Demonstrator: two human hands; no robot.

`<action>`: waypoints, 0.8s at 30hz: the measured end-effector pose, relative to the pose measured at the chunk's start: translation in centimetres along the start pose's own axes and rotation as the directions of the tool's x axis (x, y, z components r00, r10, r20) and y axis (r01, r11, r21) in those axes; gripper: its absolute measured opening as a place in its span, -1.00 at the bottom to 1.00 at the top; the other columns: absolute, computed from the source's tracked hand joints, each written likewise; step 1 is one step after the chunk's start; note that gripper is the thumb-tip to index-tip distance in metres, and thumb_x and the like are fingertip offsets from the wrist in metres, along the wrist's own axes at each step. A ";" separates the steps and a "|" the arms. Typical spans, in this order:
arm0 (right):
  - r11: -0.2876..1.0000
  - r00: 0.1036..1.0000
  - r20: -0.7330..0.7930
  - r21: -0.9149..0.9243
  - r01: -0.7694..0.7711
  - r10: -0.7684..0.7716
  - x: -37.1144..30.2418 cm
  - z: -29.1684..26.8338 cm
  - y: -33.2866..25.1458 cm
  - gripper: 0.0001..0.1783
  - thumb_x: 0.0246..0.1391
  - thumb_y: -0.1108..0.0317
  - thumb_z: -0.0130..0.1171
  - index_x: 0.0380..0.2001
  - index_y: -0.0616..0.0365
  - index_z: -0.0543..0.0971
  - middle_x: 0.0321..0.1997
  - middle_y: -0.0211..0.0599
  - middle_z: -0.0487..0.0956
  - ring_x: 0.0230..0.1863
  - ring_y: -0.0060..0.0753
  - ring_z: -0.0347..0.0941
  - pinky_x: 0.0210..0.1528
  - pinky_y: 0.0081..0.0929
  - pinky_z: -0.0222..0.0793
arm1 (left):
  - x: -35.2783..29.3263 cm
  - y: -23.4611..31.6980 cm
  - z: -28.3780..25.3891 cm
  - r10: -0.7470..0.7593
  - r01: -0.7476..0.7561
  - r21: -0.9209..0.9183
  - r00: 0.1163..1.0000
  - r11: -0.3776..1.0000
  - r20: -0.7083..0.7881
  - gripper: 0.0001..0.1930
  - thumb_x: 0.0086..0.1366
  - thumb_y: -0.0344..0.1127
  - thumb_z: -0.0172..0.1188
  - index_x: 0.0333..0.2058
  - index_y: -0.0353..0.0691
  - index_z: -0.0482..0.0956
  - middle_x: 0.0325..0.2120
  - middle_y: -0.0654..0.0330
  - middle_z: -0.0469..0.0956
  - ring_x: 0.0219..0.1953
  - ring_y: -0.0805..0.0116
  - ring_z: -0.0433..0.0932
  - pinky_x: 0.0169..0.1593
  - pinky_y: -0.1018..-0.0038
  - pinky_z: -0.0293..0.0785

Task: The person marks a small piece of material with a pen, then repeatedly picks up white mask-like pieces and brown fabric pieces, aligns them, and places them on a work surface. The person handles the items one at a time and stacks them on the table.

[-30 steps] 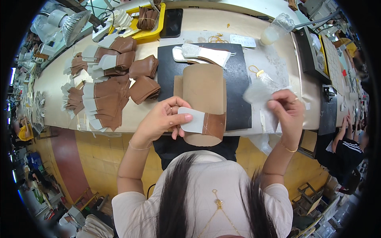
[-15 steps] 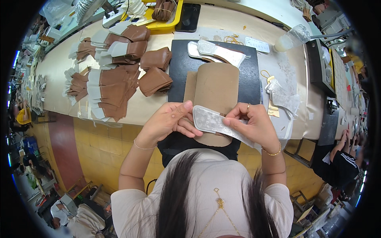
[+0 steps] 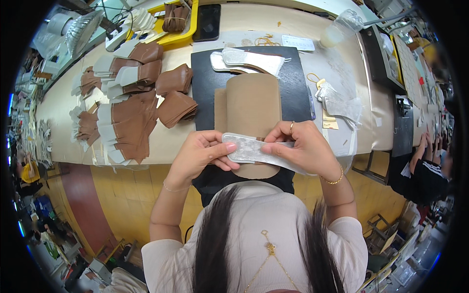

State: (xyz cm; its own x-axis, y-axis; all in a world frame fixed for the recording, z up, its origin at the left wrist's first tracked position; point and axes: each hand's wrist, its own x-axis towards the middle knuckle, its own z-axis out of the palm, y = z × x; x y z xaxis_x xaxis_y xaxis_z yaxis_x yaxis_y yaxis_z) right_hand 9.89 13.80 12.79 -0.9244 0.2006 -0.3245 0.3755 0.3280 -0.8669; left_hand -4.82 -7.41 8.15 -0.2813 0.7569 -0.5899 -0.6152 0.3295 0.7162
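A long silver-grey strap-shaped piece [image 3: 250, 147] with a rounded, pale-edged left end lies across the near part of a brown rounded form [image 3: 253, 102]. My left hand [image 3: 205, 152] pinches its left end, thumb on top and fingers beneath. Farther right along the piece, my right hand [image 3: 307, 149] grips it between thumb and bent fingers. A bit of brown shows just behind the piece by the right fingertips; its underside is hidden. Beyond the form, similar silver-grey pieces [image 3: 251, 58] with brown edges rest on a black board [image 3: 296, 93].
Piles of brown leather pieces [image 3: 128, 122] with pale ends cover the table's left side. A yellow tray [image 3: 189, 30] and black phone [image 3: 207, 23] are behind. To the right lie more silver-grey pieces [image 3: 342, 105], a plastic bottle [image 3: 337, 31] and a black box [image 3: 383, 63].
My left thumb has come down onto the rounded end of the silver-grey piece, where it was raised before. The right hand keeps its grip. The whole view has shifted slightly.
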 end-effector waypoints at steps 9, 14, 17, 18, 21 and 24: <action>0.992 1.000 0.016 0.121 0.017 -0.019 -0.6 -1.9 3.0 -0.59 -0.10 0.29 0.50 -0.23 0.21 0.55 -0.50 -0.45 0.53 -0.45 -0.63 0.40 -0.36 -0.62 0.33 | 0.4 -2.5 -2.9 0.047 -0.047 -0.113 0.999 0.992 -0.005 -0.81 0.31 -0.38 0.26 -0.28 -0.44 0.58 -0.40 -0.01 0.66 -0.45 0.26 0.72 -0.44 0.55 0.69; 0.944 0.995 0.058 0.317 -0.090 0.075 -0.1 -1.4 5.4 -0.45 -0.17 0.32 0.55 -0.12 0.15 0.47 -0.47 -0.58 0.50 -0.37 -0.74 0.41 -0.23 -0.68 0.28 | 1.6 -4.0 -3.5 0.058 -0.045 -0.199 0.996 0.979 0.060 -0.82 0.32 -0.40 0.24 -0.26 -0.46 0.56 -0.39 -0.07 0.66 -0.45 0.23 0.72 -0.43 0.53 0.70; 0.898 0.992 0.109 0.427 -0.109 0.069 0.8 -0.6 6.5 -0.35 -0.17 0.31 0.55 -0.04 0.10 0.39 -0.34 -0.51 0.50 -0.28 -0.73 0.40 -0.10 -0.60 0.30 | 2.2 -4.6 -3.6 0.060 -0.035 -0.245 0.993 0.969 0.098 -0.83 0.33 -0.41 0.23 -0.27 -0.46 0.56 -0.40 -0.08 0.66 -0.47 0.24 0.71 -0.44 0.51 0.70; 0.928 1.000 0.011 0.371 -0.025 0.022 0.8 -0.4 6.6 -0.35 -0.17 0.30 0.55 -0.03 0.11 0.40 -0.30 -0.46 0.51 -0.25 -0.65 0.40 -0.09 -0.57 0.32 | 2.3 -4.7 -3.6 0.053 -0.033 -0.236 0.996 0.971 0.076 -0.83 0.32 -0.41 0.23 -0.27 -0.46 0.56 -0.40 -0.08 0.66 -0.48 0.24 0.70 -0.45 0.50 0.70; 0.976 0.944 -0.262 0.026 0.214 -0.200 0.4 0.2 5.4 -0.32 -0.21 0.28 0.54 0.01 0.12 0.43 -0.13 -0.30 0.51 -0.11 -0.39 0.40 -0.02 -0.42 0.33 | 1.7 -4.8 -3.1 0.104 -0.093 -0.241 0.994 0.966 0.031 -0.84 0.31 -0.43 0.23 -0.27 -0.46 0.55 -0.41 -0.07 0.65 -0.52 0.24 0.69 -0.47 0.49 0.70; 0.806 0.816 -0.267 -0.477 0.350 -0.513 -1.4 1.3 2.5 -0.20 -0.31 0.20 0.48 0.11 0.06 0.46 0.13 -0.17 0.47 0.20 0.00 0.34 0.21 -0.10 0.20 | 0.4 -5.4 -2.2 0.174 -0.176 -0.250 0.984 0.952 -0.030 -0.83 0.31 -0.41 0.24 -0.26 -0.45 0.54 -0.41 -0.05 0.65 -0.52 0.26 0.68 -0.45 0.49 0.69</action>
State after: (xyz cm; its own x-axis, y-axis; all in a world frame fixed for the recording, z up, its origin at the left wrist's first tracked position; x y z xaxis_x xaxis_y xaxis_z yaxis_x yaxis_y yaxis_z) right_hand 12.07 13.11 10.54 -0.9288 0.2420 0.2807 0.0110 0.7750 -0.6319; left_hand -3.25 -10.13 3.24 -0.4060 0.7855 -0.4671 -0.7205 0.0393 0.6924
